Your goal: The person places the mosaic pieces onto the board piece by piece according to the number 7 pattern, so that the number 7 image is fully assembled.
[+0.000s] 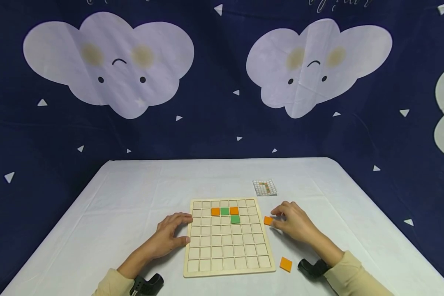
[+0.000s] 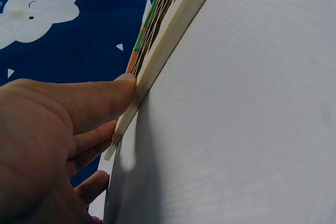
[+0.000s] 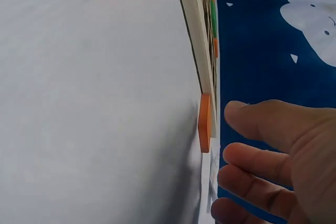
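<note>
A square wooden grid board [image 1: 227, 271] lies on the table. Orange, green and orange tiles form a row near its far edge, with a green tile [image 1: 235, 219] just below the right orange one. My left hand [image 1: 167, 237] rests its thumb and fingertips against the board's left edge; the left wrist view shows the thumb on the rim. Beyond the board's right edge, my right hand [image 1: 295, 222] hovers over a loose orange tile [image 1: 268, 220]. In the right wrist view its thumb and fingers are spread apart above that tile [image 3: 204, 124], pinching nothing.
Another orange tile [image 1: 286, 264] lies by the board's near right corner. Behind the board is a small card [image 1: 264, 188] printed with a grid and coloured squares. A white cloth covers the table [image 1: 163, 181], and a dark blue cloud-patterned curtain [image 1: 214, 135] hangs behind it.
</note>
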### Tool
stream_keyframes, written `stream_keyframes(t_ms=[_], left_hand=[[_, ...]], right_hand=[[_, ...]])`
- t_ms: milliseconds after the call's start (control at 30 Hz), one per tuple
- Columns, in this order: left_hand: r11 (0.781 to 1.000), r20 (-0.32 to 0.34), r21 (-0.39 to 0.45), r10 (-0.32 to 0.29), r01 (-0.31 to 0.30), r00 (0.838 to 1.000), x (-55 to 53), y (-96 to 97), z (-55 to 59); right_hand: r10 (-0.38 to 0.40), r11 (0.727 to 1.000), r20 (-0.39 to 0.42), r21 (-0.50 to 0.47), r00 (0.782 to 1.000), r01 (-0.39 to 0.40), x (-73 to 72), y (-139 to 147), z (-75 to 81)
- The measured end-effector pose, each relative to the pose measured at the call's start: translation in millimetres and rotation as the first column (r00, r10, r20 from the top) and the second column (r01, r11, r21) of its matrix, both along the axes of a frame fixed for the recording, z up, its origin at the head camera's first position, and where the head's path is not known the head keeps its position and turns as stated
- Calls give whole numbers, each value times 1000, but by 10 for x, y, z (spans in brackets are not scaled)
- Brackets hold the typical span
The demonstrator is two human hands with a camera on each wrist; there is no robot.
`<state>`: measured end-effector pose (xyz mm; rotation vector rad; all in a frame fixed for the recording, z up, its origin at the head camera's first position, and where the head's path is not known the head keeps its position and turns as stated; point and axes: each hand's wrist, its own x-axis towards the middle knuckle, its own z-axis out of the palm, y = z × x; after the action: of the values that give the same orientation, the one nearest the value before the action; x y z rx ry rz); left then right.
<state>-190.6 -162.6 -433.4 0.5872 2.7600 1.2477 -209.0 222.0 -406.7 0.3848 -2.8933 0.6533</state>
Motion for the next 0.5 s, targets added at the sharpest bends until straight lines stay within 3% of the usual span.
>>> stream_keyframes(t_ms=[500], left_hand=[[1000, 4, -4, 4, -4, 1000, -1, -2, -2]], right_hand=[[-24, 999, 48, 34, 999, 22, -37, -17, -57]])
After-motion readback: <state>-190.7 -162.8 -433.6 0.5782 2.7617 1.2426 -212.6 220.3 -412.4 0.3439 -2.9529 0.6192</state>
